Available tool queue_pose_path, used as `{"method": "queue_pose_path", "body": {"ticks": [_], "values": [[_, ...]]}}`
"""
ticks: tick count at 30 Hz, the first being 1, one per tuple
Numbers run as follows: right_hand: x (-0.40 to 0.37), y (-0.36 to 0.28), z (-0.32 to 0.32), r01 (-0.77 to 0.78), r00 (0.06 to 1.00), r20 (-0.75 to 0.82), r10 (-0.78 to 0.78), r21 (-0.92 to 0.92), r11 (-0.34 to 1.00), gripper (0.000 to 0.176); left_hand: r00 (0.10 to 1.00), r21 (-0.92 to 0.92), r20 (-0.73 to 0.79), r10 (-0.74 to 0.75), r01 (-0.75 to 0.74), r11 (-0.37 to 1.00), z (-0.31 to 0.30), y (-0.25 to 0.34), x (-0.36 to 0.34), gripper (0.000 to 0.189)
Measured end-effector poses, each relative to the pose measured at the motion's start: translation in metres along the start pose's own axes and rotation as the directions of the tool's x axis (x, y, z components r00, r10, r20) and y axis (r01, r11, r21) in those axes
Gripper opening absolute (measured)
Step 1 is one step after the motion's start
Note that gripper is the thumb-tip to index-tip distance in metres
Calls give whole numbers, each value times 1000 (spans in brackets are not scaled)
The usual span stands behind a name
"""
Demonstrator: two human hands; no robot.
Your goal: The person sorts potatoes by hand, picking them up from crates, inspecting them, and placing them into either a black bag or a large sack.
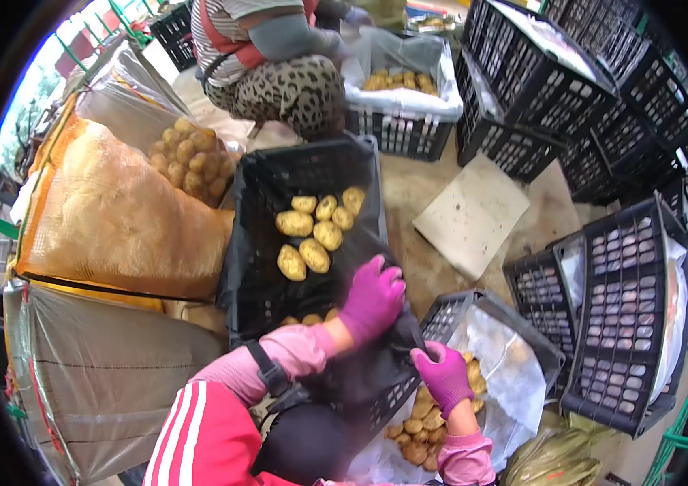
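A black crate (pixel 372 154) lined with a black plastic liner (pixel 248 235) stands before me, with several yellow potatoes (pixel 328 235) on its bottom. My left hand (pixel 372 300), in a magenta glove, is at the crate's right side, its fingers curled over the liner there. My right hand (pixel 445 377), gloved alike, pinches the liner's edge near the crate's near right corner. Below that hand sits a second crate (pixel 441 316) with a white liner (pixel 514 364), holding more potatoes (pixel 421 429). My forearm partly hides the near end of the black crate.
Ahead, another person (pixel 279 73) sits by a white-lined crate (pixel 405 125) of potatoes. Stacked black crates (pixel 619 308) line the right side. A flat board (pixel 474 215) lies on the floor. Large sacks (pixel 117 219) and a net bag of potatoes (pixel 194 162) stand left.
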State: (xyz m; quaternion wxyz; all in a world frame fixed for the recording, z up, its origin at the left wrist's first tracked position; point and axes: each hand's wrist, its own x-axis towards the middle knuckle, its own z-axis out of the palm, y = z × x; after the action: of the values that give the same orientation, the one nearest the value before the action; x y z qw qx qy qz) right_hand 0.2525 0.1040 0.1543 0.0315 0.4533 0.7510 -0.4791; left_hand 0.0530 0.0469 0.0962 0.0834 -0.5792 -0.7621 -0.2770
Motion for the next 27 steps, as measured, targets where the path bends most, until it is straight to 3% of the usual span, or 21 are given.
{"method": "queue_pose_path", "body": {"ticks": [1, 2, 4, 6, 7, 8, 9, 10, 11, 12, 13, 15, 16, 19, 20, 21, 22, 23, 24, 25, 27], "values": [[9, -6, -3, 120, 983, -156, -94, 166, 979, 46, 992, 35, 110, 65, -69, 997, -19, 7, 6, 21], [29, -15, -12, 168, 977, -167, -129, 248, 954, 44, 982, 20, 167, 86, -91, 996, -21, 13, 3, 26], [78, -52, -22, 356, 923, -244, -297, 256, 899, 47, 960, 14, 257, 112, -120, 993, -22, 16, 4, 34], [134, -92, -22, 408, 860, -278, -428, -130, 904, 55, 938, 13, 323, 125, -136, 991, -17, 18, 5, 42], [166, -102, -13, 454, 825, -291, -485, -169, 875, 63, 952, -50, 275, 134, -125, 991, 1, 15, -1, 45], [200, -112, 1, 447, 818, -310, -485, -187, 874, 72, 958, -82, 244, 150, -134, 988, 11, 14, -2, 45], [213, -139, 4, 373, 859, -277, -431, -239, 897, 81, 940, -129, 313, 134, -97, 987, 17, 14, -1, 42], [236, -155, 13, 320, 885, -255, -390, -277, 906, 87, 969, -154, 92, 229, -213, 965, 32, 6, -13, 42], [249, -175, 19, 253, 925, -211, -315, -275, 928, 85, 973, -243, 54, 223, -204, 948, 51, 0, -24, 46], [265, -186, 32, 243, 915, -238, -327, -324, 914, 82, 986, -405, 92, 139, -91, 910, 45, 4, -18, 49], [281, -193, 44, 226, 907, -257, -333, -372, 900, 80, 990, -622, 119, 69, 20, 782, 55, -1, -27, 51], [300, -207, 53, 161, 907, -272, -320, -480, 863, 64, 982, -925, 173, -72, 187, 331, 77, -12, -44, 58], [308, -210, 58, 120, 910, -280, -305, -528, 841, 57, 987, -918, 115, -117, 150, 367, 66, -10, -32, 57], [340, -207, 57, 148, 875, -356, -328, -447, 882, 32, 959, -886, -14, -282, 119, 447, 23, 16, -3, 55], [342, -209, 53, 150, 819, -467, -335, -389, 909, 24, 936, -878, -23, -352, 150, 455, 6, 24, 0, 54], [336, -211, 39, 155, 867, -417, -272, -292, 944, 31, 987, -693, -96, -130, 28, 721, -20, 12, 28, 40], [341, -199, 38, 159, 861, -430, -272, -280, 947, 32, 958, -577, 256, -129, 258, 775, -4, 12, 18, 22], [358, -190, 39, 184, 872, -403, -279, -259, 948, 30, 927, -595, 355, -120, 323, 736, -20, 12, 30, 21], [360, -196, 34, 224, 885, -319, -340, -350, 910, 28, 943, -614, 326, -66, 264, 744, -5, 10, 17, 22], [369, -189, 39, 258, 869, -400, -291, -137, 957, 29, 955, -631, 297, -12, 205, 748, 10, 7, 3, 23], [384, -190, 38, 234, 894, -369, -255, -103, 967, 31, 981, -595, 193, 32, 91, 798, 35, 10, -10, 23]]}}
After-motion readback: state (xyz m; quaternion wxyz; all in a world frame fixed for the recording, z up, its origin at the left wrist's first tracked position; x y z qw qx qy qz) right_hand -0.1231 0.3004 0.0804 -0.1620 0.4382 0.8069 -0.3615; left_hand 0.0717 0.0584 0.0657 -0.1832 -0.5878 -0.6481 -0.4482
